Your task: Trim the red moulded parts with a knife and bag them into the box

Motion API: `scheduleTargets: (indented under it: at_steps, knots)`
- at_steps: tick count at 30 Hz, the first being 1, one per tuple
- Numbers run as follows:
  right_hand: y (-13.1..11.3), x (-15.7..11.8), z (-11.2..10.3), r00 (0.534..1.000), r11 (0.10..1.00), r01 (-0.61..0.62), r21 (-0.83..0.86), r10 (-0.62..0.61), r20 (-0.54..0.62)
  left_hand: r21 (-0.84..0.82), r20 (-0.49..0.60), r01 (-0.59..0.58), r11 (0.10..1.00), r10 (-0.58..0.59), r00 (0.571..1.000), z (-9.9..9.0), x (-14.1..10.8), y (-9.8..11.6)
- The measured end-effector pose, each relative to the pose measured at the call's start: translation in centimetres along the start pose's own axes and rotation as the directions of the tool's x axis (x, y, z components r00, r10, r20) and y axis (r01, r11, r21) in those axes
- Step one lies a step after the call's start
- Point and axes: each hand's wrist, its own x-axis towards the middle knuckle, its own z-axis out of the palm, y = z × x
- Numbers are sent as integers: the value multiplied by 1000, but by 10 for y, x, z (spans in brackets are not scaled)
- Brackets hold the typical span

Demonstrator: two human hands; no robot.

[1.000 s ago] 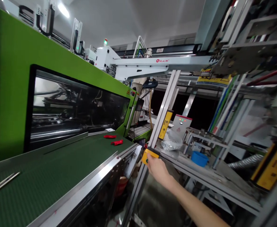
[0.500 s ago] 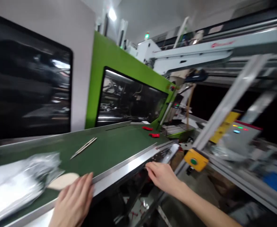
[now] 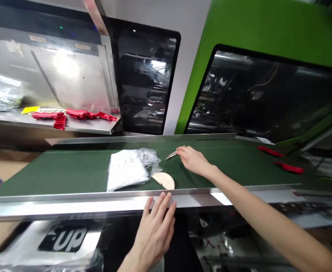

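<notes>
My right hand (image 3: 192, 160) is over the green conveyor belt (image 3: 78, 166), its fingers closed on thin metal tweezers (image 3: 171, 155). The tips point left and the rest is mostly covered by the fingers. My left hand (image 3: 157, 223) lies open on the belt's metal front rail (image 3: 98, 204), fingers spread, holding nothing. Just beyond its fingertips is a flat, beige, half-round piece (image 3: 166, 180) on the belt. Left of that piece lies a clear plastic bag with a white sheet (image 3: 126, 170), marked by hand in dark strokes; its crumpled end touches or nearly touches the beige piece.
Two red plastic parts (image 3: 289, 167) lie at the belt's right end. On a metal shelf (image 3: 92, 126) at the left are several red parts (image 3: 77, 114) and a filled clear bag (image 3: 2, 94). A green machine (image 3: 256, 26) with dark windows stands behind the belt.
The view has swung left. My right hand has left the area by the front rail and taken hold of the tweezers on the belt. My left hand stays at the rail.
</notes>
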Motion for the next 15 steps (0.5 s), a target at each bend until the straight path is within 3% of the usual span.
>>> scheduleTargets:
  at_steps: [5, 11, 15]
  knots:
    - [8, 38, 25, 984, 995, 92, -44, -84, 158, -40, -38, 137, 990, -139, 990, -31, -15, -38]
    - [22, 29, 27, 969, 985, 136, -108, -109, 221, -104, -176, 397, 912, -410, 895, -57, -6, -96]
    - [25, 19, 19, 973, 982, 144, -119, -118, 200, -166, -178, 463, 871, -488, 854, -59, 11, -105]
